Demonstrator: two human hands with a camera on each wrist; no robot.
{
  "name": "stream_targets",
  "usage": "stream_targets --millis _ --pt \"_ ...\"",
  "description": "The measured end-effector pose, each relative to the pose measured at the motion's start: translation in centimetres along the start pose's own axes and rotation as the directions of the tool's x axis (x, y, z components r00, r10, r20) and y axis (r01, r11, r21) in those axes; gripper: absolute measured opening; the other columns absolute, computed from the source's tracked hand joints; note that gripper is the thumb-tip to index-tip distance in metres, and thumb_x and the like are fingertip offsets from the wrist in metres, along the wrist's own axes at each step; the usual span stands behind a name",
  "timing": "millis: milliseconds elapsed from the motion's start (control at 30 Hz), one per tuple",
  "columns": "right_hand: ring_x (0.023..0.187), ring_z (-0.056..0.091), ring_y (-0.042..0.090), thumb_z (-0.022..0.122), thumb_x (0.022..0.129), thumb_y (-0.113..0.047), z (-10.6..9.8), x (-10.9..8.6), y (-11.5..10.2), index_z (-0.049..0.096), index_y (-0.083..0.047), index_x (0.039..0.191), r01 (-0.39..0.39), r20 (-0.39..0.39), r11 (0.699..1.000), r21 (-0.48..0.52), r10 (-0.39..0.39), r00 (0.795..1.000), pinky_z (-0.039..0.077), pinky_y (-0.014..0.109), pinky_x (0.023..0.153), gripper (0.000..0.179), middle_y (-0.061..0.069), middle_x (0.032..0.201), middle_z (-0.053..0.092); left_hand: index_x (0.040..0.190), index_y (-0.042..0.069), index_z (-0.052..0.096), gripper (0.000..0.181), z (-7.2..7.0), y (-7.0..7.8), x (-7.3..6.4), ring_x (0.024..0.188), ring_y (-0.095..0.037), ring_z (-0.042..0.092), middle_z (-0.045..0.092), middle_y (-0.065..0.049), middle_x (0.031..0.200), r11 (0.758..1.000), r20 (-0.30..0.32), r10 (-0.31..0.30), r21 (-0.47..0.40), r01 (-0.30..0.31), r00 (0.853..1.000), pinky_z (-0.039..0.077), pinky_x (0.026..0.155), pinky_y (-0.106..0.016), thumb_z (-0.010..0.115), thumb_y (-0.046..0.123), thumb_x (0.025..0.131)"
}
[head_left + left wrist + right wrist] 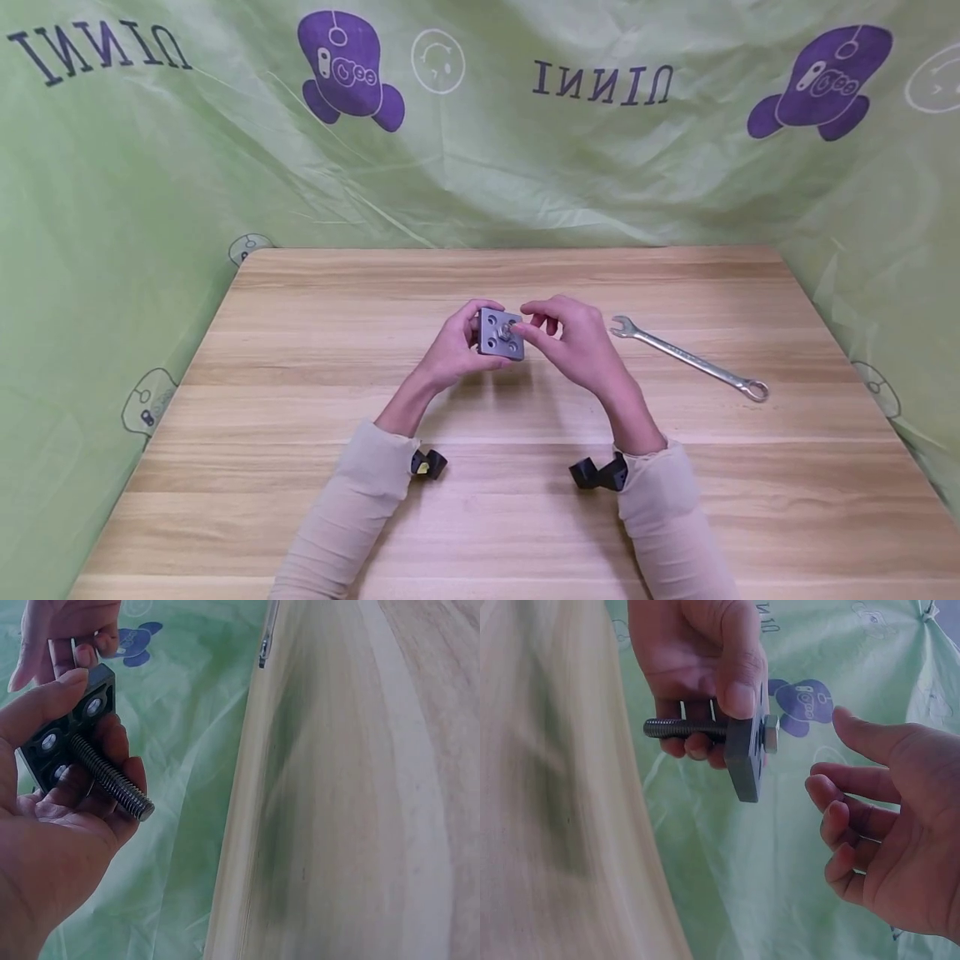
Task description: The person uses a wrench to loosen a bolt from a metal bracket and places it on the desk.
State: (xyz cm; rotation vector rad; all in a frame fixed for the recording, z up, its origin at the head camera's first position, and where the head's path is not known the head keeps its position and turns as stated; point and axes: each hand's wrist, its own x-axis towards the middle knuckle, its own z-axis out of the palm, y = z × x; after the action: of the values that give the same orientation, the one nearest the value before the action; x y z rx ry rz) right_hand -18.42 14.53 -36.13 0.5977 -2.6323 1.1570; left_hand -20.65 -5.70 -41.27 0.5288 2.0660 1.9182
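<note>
My left hand (452, 346) holds a small grey square plate (486, 332) with holes near its corners, thumb on one edge and fingers at the other. A bolt passes through the middle of the plate. Its hex head (772, 733) faces my right hand, and its long threaded shank (112, 780) sticks out on the other side, beside the left fingers. My right hand (573, 337) is just right of the bolt head, fingers loosely bent. In the right wrist view a gap shows between its fingertips (842, 714) and the head, with nothing in the hand.
A combination wrench (692, 359) lies on the wooden table (300, 500), to the right of my right hand. Green printed cloth (480, 167) hangs behind the table and along both sides. Black wrist cameras (600, 475) sit at both sleeves.
</note>
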Motion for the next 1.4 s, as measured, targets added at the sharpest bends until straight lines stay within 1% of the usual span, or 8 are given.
stream_targets --millis 200,433,633,767,900,1000,1233,1400 --pt "0.074 0.055 0.018 0.081 0.083 -0.023 0.5 -0.1 -0.2 0.075 -0.001 0.109 -0.001 0.009 1.0 -0.031 0.001 1.0 0.042 0.025 0.065 0.035 0.008 0.083 0.07 0.138 -0.001 0.043 0.076 0.1 -0.2 0.1 0.097 -0.019 0.065 0.063 -0.029 0.121 0.999 0.006 -0.006 0.049 0.006 1.0 0.057 0.083 -0.029 0.078 -0.009 0.071" --pt "0.073 0.057 0.02 0.081 0.083 -0.023 0.8 -0.1 -0.3 0.076 -0.001 0.106 0.021 0.015 0.997 -0.068 -0.02 1.0 0.044 0.026 0.066 0.032 0.008 0.082 0.07 0.137 0.002 0.046 0.074 0.3 0.1 0.0 0.099 -0.023 0.064 0.062 -0.026 0.123 0.995 0.0 0.005 0.096 -0.005 1.0 0.058 0.083 -0.032 0.079 -0.007 0.072" --pt "0.073 0.059 0.026 0.08 0.084 -0.024 1.0 0.1 -0.3 0.076 -0.002 0.105 0.005 0.035 0.994 -0.109 -0.001 0.999 0.044 0.026 0.065 0.031 0.009 0.082 0.069 0.137 0.001 0.046 0.073 0.4 0.3 0.0 0.101 -0.025 0.064 0.061 -0.026 0.124 0.995 0.007 0.016 0.103 -0.017 1.0 0.059 0.082 -0.032 0.079 -0.007 0.073" --pt "0.072 0.059 0.024 0.079 0.086 -0.027 1.3 0.1 -0.3 0.077 -0.003 0.102 -0.024 0.056 0.989 -0.144 0.033 0.998 0.044 0.027 0.064 0.029 0.008 0.081 0.07 0.138 -0.002 0.045 0.075 0.4 0.2 0.0 0.1 -0.024 0.065 0.062 -0.027 0.124 0.995 0.007 0.022 0.097 -0.023 1.0 0.058 0.081 -0.029 0.08 -0.008 0.072" --pt "0.073 0.061 0.025 0.078 0.086 -0.026 1.4 0.0 -0.3 0.077 -0.003 0.103 -0.034 0.068 0.989 -0.146 0.044 0.997 0.044 0.027 0.064 0.028 0.008 0.082 0.071 0.138 -0.002 0.045 0.076 0.5 0.3 0.0 0.101 -0.024 0.065 0.062 -0.027 0.126 0.995 -0.001 0.028 0.097 -0.028 1.0 0.058 0.081 -0.029 0.08 -0.008 0.072" --pt "0.073 0.062 0.027 0.079 0.086 -0.026 1.6 -0.1 -0.4 0.077 -0.004 0.103 -0.03 0.057 0.99 -0.139 0.038 0.998 0.044 0.027 0.063 0.028 0.008 0.082 0.072 0.138 -0.002 0.045 0.075 0.5 0.3 -0.1 0.101 -0.026 0.066 0.062 -0.027 0.126 0.994 -0.005 0.022 0.11 -0.022 1.0 0.058 0.081 -0.03 0.08 -0.007 0.072" --pt "0.066 0.058 0.018 0.08 0.085 -0.027 1.9 0.0 -0.6 0.079 -0.006 0.097 -0.012 0.026 0.987 -0.159 0.016 1.0 0.042 0.024 0.059 0.024 0.006 0.079 0.073 0.136 0.003 0.048 0.072 0.8 0.5 -0.2 0.103 -0.028 0.065 0.064 -0.026 0.123 0.989 -0.014 0.016 0.147 -0.013 1.0 0.057 0.081 -0.029 0.08 -0.008 0.072" --pt "0.064 0.055 0.014 0.08 0.084 -0.025 2.1 0.0 -0.6 0.079 -0.005 0.095 0.004 0.022 0.984 -0.177 0.0 1.0 0.041 0.024 0.058 0.022 0.006 0.077 0.073 0.136 0.001 0.048 0.072 0.8 0.3 -0.1 0.099 -0.026 0.066 0.065 -0.026 0.12 0.987 -0.023 0.027 0.16 -0.023 0.999 0.056 0.079 -0.027 0.081 -0.006 0.072"
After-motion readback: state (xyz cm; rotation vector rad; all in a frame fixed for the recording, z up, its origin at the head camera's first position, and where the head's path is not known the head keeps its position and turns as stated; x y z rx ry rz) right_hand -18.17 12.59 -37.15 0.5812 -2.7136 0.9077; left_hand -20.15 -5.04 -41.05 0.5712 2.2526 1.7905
